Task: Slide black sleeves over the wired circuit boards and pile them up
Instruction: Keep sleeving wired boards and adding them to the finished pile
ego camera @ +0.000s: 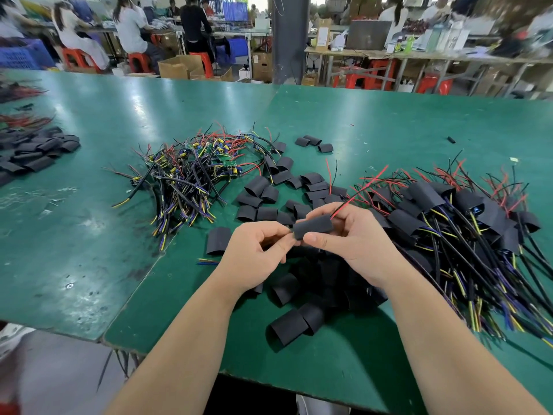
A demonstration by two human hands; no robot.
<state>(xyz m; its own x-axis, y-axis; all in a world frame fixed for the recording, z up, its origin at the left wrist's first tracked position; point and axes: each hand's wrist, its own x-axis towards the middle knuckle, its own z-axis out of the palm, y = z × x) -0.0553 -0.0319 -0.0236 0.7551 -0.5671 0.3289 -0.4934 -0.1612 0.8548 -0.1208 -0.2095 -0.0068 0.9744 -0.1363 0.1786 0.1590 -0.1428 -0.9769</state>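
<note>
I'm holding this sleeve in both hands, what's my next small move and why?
Probably lay it on the sleeved pile to your right: the sleeve between your left hand and right hand shows no bare board, and a red wire already exits its far end.

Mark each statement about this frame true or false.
1. Both hands hold one black sleeve. True: the left hand pinches the left end of the black sleeve and the right hand has its grip round the rest.
2. The bare wired boards lie right of the hands. False: the bare wired boards lie to the left; the sleeved pile is on the right.
3. A red wire comes out of the held sleeve's right end. True.
4. The table is red. False: the table is green.
</note>
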